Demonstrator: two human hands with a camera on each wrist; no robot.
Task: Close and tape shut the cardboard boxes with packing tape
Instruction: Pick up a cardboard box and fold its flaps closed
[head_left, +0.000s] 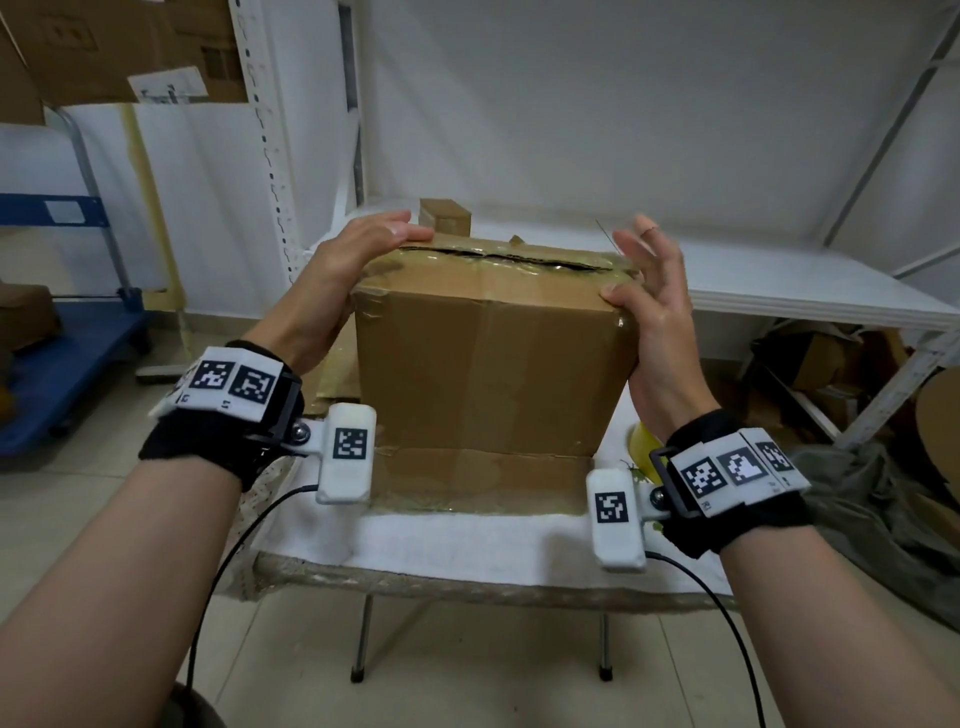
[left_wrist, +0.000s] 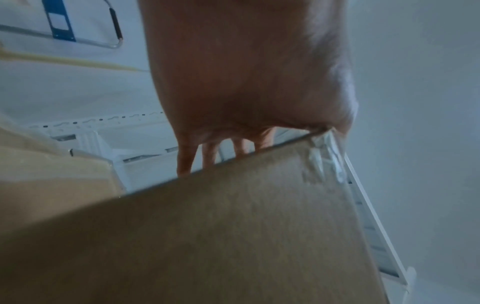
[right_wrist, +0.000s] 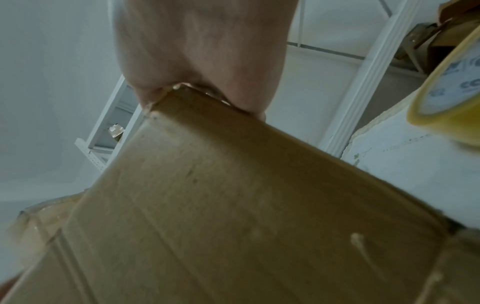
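A brown cardboard box (head_left: 483, 364) stands on a small table with a white cover (head_left: 467, 540). Its top flaps are folded down, with a dark gap along the seam (head_left: 498, 257). Old clear tape shows on its edges. My left hand (head_left: 363, 249) lies over the box's top left corner, fingers straight on the flap. My right hand (head_left: 649, 291) is at the top right corner, thumb on the front edge and fingers spread and lifted. The wrist views show the palms (left_wrist: 246, 72) (right_wrist: 202, 51) against the box's sides (left_wrist: 233, 226) (right_wrist: 233, 205). A yellowish tape roll (right_wrist: 446, 98) lies on the table to the box's right.
Flattened cardboard (head_left: 483, 478) lies under the box. A small cardboard box (head_left: 445, 215) sits on the white shelf (head_left: 779, 275) behind. A blue cart (head_left: 62, 353) stands at the left, stacked boxes (head_left: 104, 47) at the upper left, and cardboard scraps (head_left: 831, 364) under the shelf.
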